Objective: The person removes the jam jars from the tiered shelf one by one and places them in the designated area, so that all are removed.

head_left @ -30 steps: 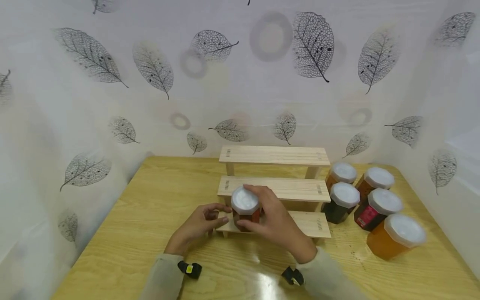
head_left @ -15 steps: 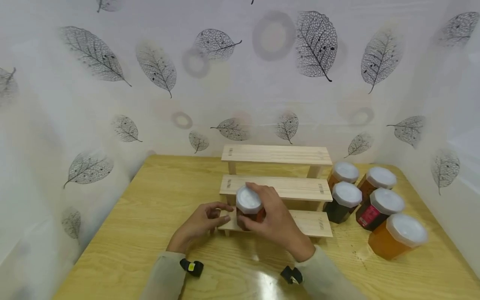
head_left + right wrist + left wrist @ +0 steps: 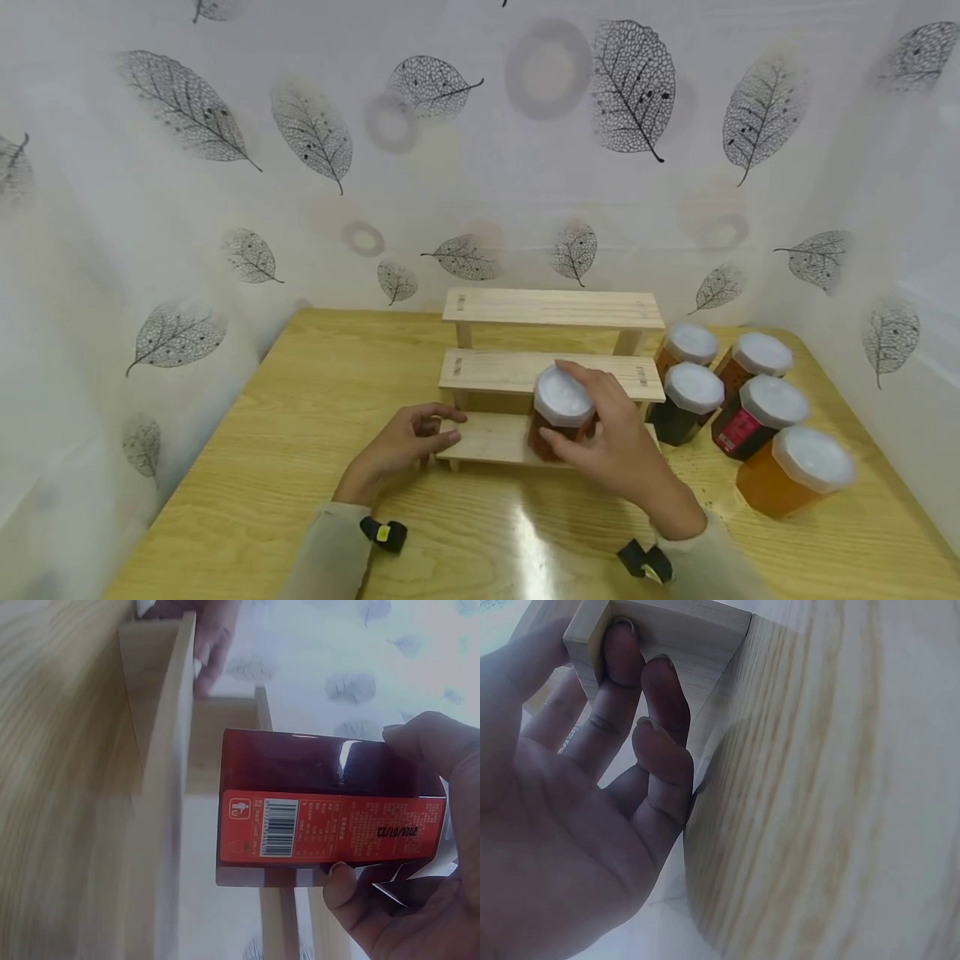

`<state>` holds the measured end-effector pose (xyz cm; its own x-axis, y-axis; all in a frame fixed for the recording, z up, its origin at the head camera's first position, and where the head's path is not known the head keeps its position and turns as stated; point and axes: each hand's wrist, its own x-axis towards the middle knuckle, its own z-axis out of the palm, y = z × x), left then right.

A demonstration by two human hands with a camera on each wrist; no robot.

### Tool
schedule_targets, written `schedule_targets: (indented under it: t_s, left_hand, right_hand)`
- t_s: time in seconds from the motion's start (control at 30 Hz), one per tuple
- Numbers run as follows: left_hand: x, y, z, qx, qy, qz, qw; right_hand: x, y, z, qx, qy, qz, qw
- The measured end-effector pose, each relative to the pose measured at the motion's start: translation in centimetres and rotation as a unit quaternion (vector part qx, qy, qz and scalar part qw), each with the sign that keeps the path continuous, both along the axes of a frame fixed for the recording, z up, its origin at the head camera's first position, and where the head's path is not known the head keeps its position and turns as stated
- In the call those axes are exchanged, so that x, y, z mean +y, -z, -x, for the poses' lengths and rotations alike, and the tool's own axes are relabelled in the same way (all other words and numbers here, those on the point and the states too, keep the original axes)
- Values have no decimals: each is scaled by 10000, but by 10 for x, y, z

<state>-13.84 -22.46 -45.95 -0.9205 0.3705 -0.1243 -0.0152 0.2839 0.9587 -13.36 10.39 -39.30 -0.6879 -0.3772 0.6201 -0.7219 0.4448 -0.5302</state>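
Observation:
A three-tier wooden shelf (image 3: 487,437) stands on the table. My left hand (image 3: 401,446) grips the left end of its lowest step; in the left wrist view the fingers (image 3: 622,656) curl against the wooden end piece. My right hand (image 3: 618,433) holds a dark red octagonal jar (image 3: 558,412) with a white lid, thumb on one side and fingers on the other. The jar is upright over the right half of the lowest step. In the right wrist view its red barcode label (image 3: 330,829) shows, and a gap appears between its base and the board.
To the right of the shelf several lidded jars stand close together, among them a dark one (image 3: 678,417), one with a pink label (image 3: 738,433) and an amber one (image 3: 776,483) nearest me. A leaf-patterned curtain (image 3: 487,167) hangs behind the wooden table (image 3: 300,400).
My right hand has carried the jar rightward along the lowest step, from its left end to right of its middle. The left hand has stayed at the shelf's left end.

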Motion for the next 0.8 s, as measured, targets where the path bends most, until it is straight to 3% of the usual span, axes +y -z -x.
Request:
schedule_targets:
  t_s: [0.47,0.8]
  left_hand:
    - [1,1,-1,-23,-24,1,10000]
    - [1,0,0,13,-18,-42,10000]
  right_hand:
    - [86,-7,-23,122,1103,-86,9938]
    - [122,-3,-35,32,1564,71,9877]
